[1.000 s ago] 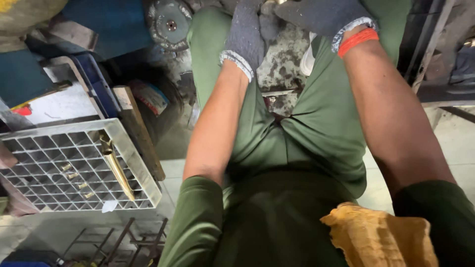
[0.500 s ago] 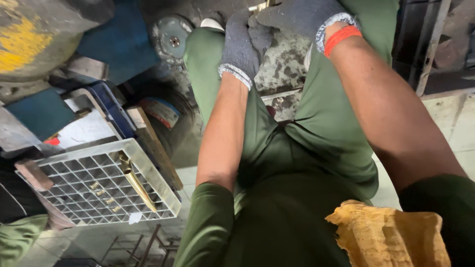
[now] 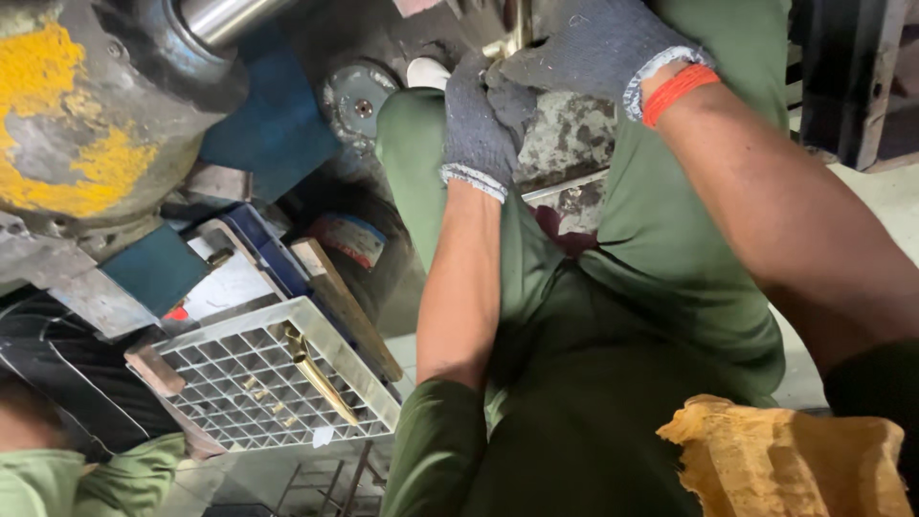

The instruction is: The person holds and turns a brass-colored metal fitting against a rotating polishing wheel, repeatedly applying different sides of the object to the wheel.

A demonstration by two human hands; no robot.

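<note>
Two gloved hands meet at the top of the frame beside the big yellow-stained machine housing [image 3: 67, 124]. The left hand [image 3: 476, 129] presses on the grimy metal block [image 3: 565, 134]; the right hand [image 3: 598, 48] has its fingers closed round a slim brass piece [image 3: 517, 33]. Seating it seems the step in hand, calling for steady alignment. Below left, a white grid tray [image 3: 278, 383] holds brass pieces.

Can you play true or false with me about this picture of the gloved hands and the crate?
1. Both hands wear grey gloves. True: left hand, right hand.
2. The crate is full to the top. False: it holds only a brass rod and a few small bits.
3. The right glove has an orange cuff. True.
4. The cloth is blue. False: it is yellow.
</note>
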